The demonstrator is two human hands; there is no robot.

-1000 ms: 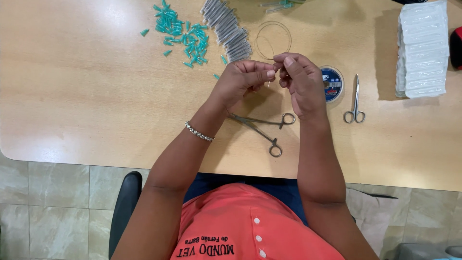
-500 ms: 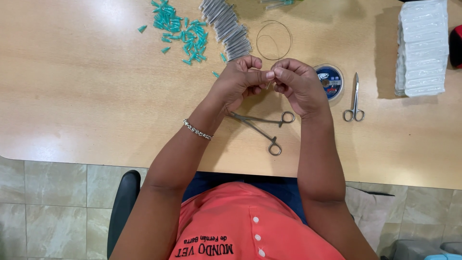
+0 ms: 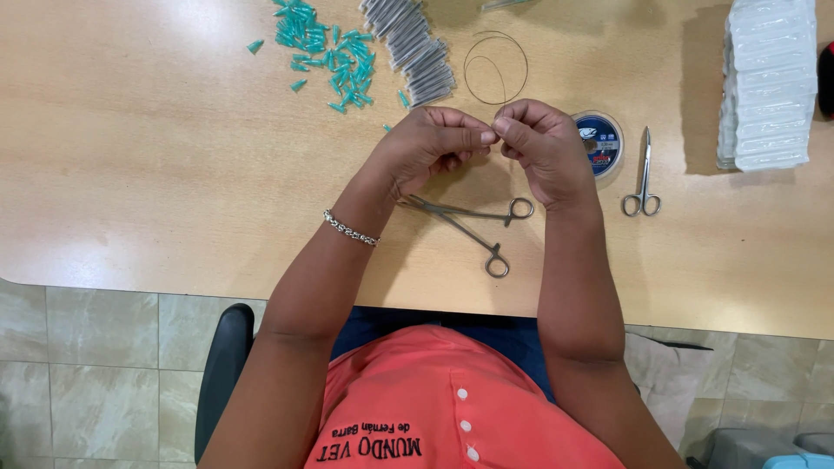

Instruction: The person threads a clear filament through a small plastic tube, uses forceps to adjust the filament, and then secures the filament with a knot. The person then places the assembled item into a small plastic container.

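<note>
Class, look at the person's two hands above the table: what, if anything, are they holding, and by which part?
Both the left hand and right hand pinch a thin wire loop at its near end, where their fingers meet. The forceps lie untouched.

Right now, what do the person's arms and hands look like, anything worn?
Both arms are bare from the shoulders down, no sleeves or gloves. The left wrist carries a thin silver chain bracelet. The left hand and right hand show no rings that I can make out.
</note>
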